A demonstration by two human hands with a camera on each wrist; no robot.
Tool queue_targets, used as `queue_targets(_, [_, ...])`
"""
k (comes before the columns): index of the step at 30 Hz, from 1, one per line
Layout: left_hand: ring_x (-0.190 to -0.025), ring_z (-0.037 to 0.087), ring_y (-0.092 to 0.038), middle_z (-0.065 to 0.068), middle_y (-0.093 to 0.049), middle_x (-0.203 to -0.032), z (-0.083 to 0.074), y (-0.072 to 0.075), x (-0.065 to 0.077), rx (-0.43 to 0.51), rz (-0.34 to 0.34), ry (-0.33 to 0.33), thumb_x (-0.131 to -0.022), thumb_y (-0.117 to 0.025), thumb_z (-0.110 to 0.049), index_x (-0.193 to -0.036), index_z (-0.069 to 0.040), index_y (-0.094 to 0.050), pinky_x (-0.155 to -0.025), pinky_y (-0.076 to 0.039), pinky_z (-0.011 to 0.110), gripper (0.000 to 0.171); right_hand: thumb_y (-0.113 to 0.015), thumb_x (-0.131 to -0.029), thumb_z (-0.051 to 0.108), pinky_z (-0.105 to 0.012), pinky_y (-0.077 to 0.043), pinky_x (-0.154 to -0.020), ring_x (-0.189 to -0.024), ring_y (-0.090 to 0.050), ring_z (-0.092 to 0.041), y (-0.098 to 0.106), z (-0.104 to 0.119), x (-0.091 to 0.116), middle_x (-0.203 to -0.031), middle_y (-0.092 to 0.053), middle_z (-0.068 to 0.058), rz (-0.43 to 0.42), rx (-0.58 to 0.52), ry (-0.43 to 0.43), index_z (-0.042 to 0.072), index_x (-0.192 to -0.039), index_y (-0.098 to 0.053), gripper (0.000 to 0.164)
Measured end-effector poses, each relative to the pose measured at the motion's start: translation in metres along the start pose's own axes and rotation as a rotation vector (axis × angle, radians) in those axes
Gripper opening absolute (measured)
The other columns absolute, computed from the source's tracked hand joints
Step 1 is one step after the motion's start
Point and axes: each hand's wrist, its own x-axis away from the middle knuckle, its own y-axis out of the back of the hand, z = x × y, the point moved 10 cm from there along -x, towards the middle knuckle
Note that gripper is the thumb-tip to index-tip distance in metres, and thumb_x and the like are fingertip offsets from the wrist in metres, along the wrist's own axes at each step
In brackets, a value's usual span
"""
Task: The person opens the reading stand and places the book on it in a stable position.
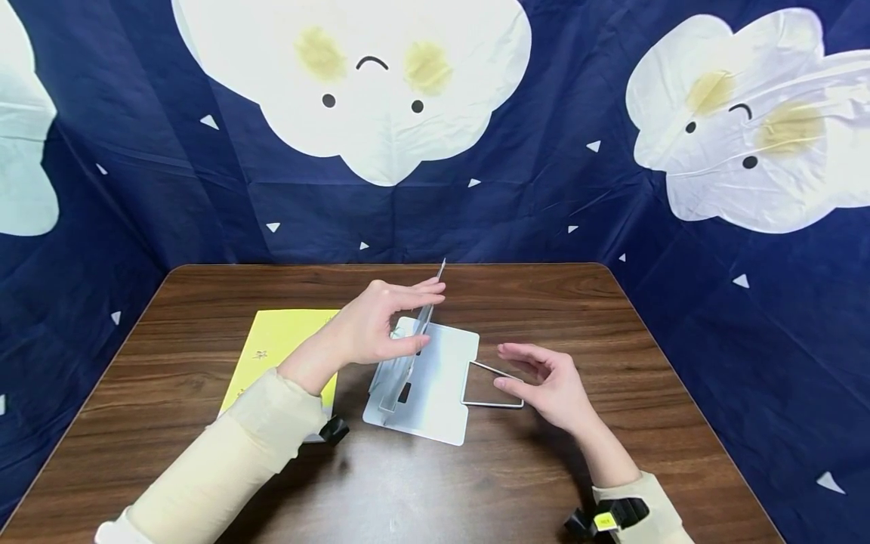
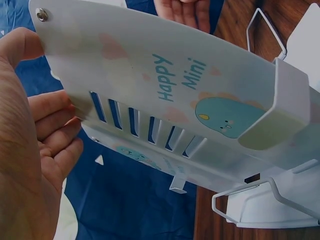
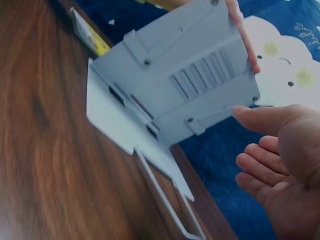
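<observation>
A white metal book stand has a flat base (image 1: 442,385) lying on the table. Its slotted panel (image 2: 145,75), printed "Happy Mini" with a dinosaur, stands tilted up from the base. My left hand (image 1: 377,321) holds the panel's upper edge between thumb and fingers. From the base's right side a white wire loop (image 1: 492,406) sticks out. My right hand (image 1: 550,381) hovers beside that loop, fingers loosely bent, with nothing in its grasp. In the right wrist view the back of the panel (image 3: 165,65) shows screws and slots; the right thumb looks close to its corner.
A yellow booklet (image 1: 272,344) lies left of the stand, partly under the left forearm. The brown wooden table (image 1: 544,302) ends at a blue curtain (image 1: 204,204) with white clouds.
</observation>
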Motion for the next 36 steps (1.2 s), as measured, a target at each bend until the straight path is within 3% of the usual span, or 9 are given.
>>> queue_targets(1, [-0.141, 0.029, -0.053, 0.015, -0.059, -0.148, 0.0, 0.0, 0.0, -0.002, -0.001, -0.003, -0.088, -0.078, -0.021, -0.137, 0.001, -0.069, -0.054, -0.041, 0.028, 0.054, -0.089, -0.081, -0.007, -0.042, -0.054, -0.102, -0.118, -0.069, -0.041, 0.002, -0.004, 0.001, -0.122, -0.075, -0.016, 0.001, 0.005, -0.01, -0.01, -0.126, -0.069, 0.049])
queue_targets(3, [-0.141, 0.026, -0.053, 0.014, -0.059, -0.148, -0.001, 0.0, 0.001, -0.004, -0.001, -0.006, -0.088, -0.078, -0.021, -0.137, 0.001, -0.069, -0.072, -0.056, 0.031, 0.054, -0.089, -0.081, -0.006, -0.045, -0.054, -0.102, -0.117, -0.069, -0.043, 0.005, -0.011, 0.003, -0.122, -0.074, -0.021, 0.004, 0.01, -0.035, -0.011, -0.126, -0.069, 0.05])
queue_targets(5, [-0.141, 0.025, -0.052, 0.014, -0.059, -0.149, -0.001, 0.001, 0.001, -0.001, -0.001, -0.008, -0.088, -0.078, -0.02, -0.137, 0.002, -0.069, -0.093, -0.059, 0.04, 0.055, -0.09, -0.081, -0.005, -0.048, -0.054, -0.101, -0.116, -0.068, -0.047, 0.008, -0.019, 0.005, -0.122, -0.072, -0.027, 0.014, 0.022, -0.065, -0.013, -0.126, -0.068, 0.051])
queue_targets(7, [-0.141, 0.025, -0.053, 0.014, -0.059, -0.149, -0.001, 0.0, 0.001, 0.003, -0.001, -0.01, -0.088, -0.078, -0.02, -0.137, 0.002, -0.068, -0.104, -0.054, 0.045, 0.055, -0.091, -0.081, -0.002, -0.049, -0.054, -0.101, -0.115, -0.068, -0.049, 0.011, -0.028, 0.008, -0.123, -0.071, -0.029, 0.03, 0.054, -0.104, -0.013, -0.127, -0.068, 0.053])
queue_targets(15, [-0.141, 0.024, -0.053, 0.014, -0.059, -0.149, 0.001, 0.0, 0.002, 0.01, -0.001, -0.004, -0.089, -0.078, -0.022, -0.138, 0.002, -0.068, -0.107, -0.052, 0.045, 0.055, -0.096, -0.076, 0.007, -0.044, -0.059, -0.095, -0.107, -0.073, -0.035, 0.02, -0.052, 0.018, -0.124, -0.072, -0.023, 0.088, 0.243, -0.23, -0.011, -0.129, -0.068, 0.062])
queue_targets(23, [-0.141, 0.024, -0.053, 0.013, -0.059, -0.149, 0.001, 0.0, 0.003, 0.015, -0.002, 0.002, -0.09, -0.077, -0.023, -0.138, 0.002, -0.068, -0.108, -0.051, 0.044, 0.055, -0.096, -0.073, 0.001, -0.041, -0.061, -0.088, -0.098, -0.074, -0.028, 0.023, -0.059, 0.021, -0.115, -0.075, -0.019, 0.112, 0.335, -0.253, -0.01, -0.122, -0.071, 0.056])
queue_targets(29, [-0.141, 0.024, -0.053, 0.013, -0.059, -0.149, 0.002, 0.001, 0.003, 0.016, -0.004, 0.012, -0.089, -0.078, -0.023, -0.138, 0.002, -0.068, -0.108, -0.051, 0.045, 0.055, -0.096, -0.072, -0.001, -0.038, -0.06, -0.086, -0.095, -0.072, -0.026, 0.022, -0.061, 0.022, -0.107, -0.076, -0.014, 0.131, 0.324, -0.264, -0.009, -0.12, -0.072, 0.055])
queue_targets(36, [-0.142, 0.024, -0.052, 0.013, -0.059, -0.149, 0.001, 0.001, 0.003, 0.018, 0.0, 0.018, -0.09, -0.077, -0.022, -0.139, 0.002, -0.067, -0.109, -0.05, 0.045, 0.055, -0.094, -0.074, -0.003, -0.042, -0.06, -0.089, -0.098, -0.072, -0.03, 0.023, -0.059, 0.022, -0.112, -0.075, -0.018, 0.112, 0.289, -0.243, -0.01, -0.12, -0.071, 0.053])
